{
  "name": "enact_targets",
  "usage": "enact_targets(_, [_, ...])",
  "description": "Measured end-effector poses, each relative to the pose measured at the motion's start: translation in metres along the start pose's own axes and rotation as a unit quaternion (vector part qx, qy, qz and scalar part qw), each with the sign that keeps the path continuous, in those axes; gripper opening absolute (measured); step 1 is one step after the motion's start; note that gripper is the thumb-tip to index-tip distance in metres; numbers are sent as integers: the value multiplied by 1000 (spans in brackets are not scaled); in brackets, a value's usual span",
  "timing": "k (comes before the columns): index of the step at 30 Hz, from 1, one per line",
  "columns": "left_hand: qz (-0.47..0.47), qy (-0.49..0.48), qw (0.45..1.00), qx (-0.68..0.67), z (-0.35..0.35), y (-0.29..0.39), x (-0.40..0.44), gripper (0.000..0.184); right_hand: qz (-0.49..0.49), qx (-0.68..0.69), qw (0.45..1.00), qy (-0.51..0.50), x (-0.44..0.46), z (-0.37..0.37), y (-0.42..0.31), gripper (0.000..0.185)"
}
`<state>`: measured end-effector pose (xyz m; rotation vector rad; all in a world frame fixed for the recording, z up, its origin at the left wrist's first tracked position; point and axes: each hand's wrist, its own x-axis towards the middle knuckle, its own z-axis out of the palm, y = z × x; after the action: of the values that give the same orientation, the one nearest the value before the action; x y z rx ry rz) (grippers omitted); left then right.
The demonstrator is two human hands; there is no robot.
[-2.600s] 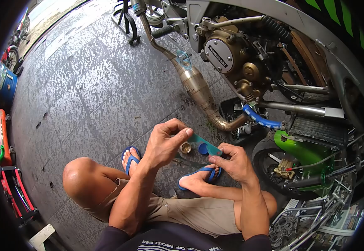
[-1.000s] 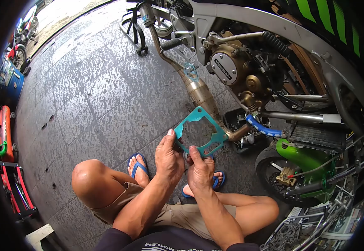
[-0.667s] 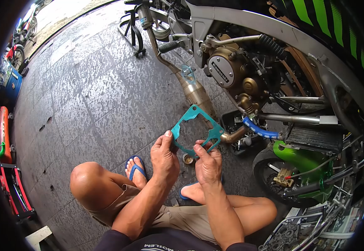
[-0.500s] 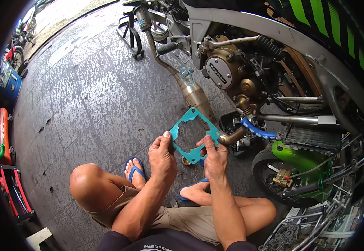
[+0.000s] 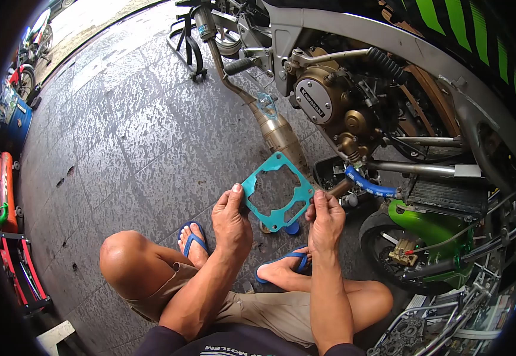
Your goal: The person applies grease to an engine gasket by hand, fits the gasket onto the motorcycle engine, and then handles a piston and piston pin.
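Observation:
A flat teal gasket [image 5: 277,217] with a large central cutout is held up over the floor, its face turned toward me. My left hand [image 5: 232,222] pinches its left corner between thumb and fingers. At the right corner my right hand [image 5: 327,222] is closed, thumb against the fingertips, gripping the edge. Behind the gasket, a metal exhaust pipe [image 5: 277,130] runs down from the bike. A small blue round thing [image 5: 292,229] on the floor shows just below the gasket.
To the right stands a motorcycle with its engine [image 5: 328,113] exposed and a blue hose [image 5: 372,188] in front. A dark tray [image 5: 324,163] with parts sits beneath. A red floor jack [image 5: 8,193] lies at far left; metal frames [image 5: 442,320] are at lower right.
My right hand has moved right, from the lower right side of the gasket out to its right corner. The narrow slot near that side is now uncovered. My left hand stays nearly in place.

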<state>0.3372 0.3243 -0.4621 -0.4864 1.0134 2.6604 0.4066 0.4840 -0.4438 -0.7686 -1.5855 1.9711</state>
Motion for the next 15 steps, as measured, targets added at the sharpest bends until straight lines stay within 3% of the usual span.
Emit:
enact_targets(8, [-10, -32, 999, -36, -2, -1, 3, 17, 70, 102, 992, -11, 1, 0, -20, 26])
enact_targets(13, [-15, -27, 999, -20, 1, 0, 0, 20, 61, 54, 993, -89, 5, -2, -23, 20])
enact_targets(15, [-12, -40, 999, -2, 4, 2, -1, 23, 30, -23, 998, -59, 5, -2, -25, 15])
